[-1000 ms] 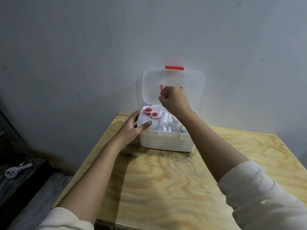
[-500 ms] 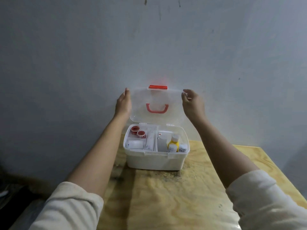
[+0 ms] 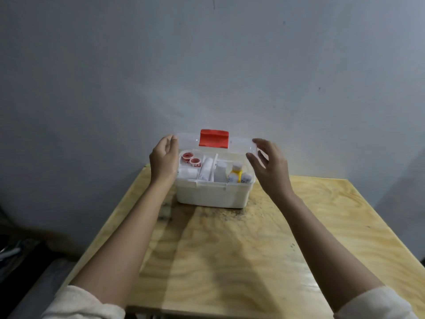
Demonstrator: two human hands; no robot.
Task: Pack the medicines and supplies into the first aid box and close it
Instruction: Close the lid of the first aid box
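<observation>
A white first aid box (image 3: pixel 210 196) stands at the far side of the wooden table. Its clear lid (image 3: pixel 239 143) with a red latch (image 3: pixel 214 138) is tilted forward, partly lowered over the box. My left hand (image 3: pixel 163 160) holds the lid's left edge and my right hand (image 3: pixel 268 166) holds its right edge. Inside I see two red-capped jars (image 3: pixel 191 159), white rolls and packets (image 3: pixel 207 170), a white bottle (image 3: pixel 221 174) and a yellow bottle (image 3: pixel 235 174).
The plywood table (image 3: pixel 230 249) runs from the box toward me, with dark stains near the box. A grey wall (image 3: pixel 207 65) rises right behind the box. Dark floor and clutter lie at the lower left (image 3: pixel 13 252).
The lid has swung from upright down and forward over the box, both hands moving with it. A second ago my right hand was on the handle and my left on the box rim.
</observation>
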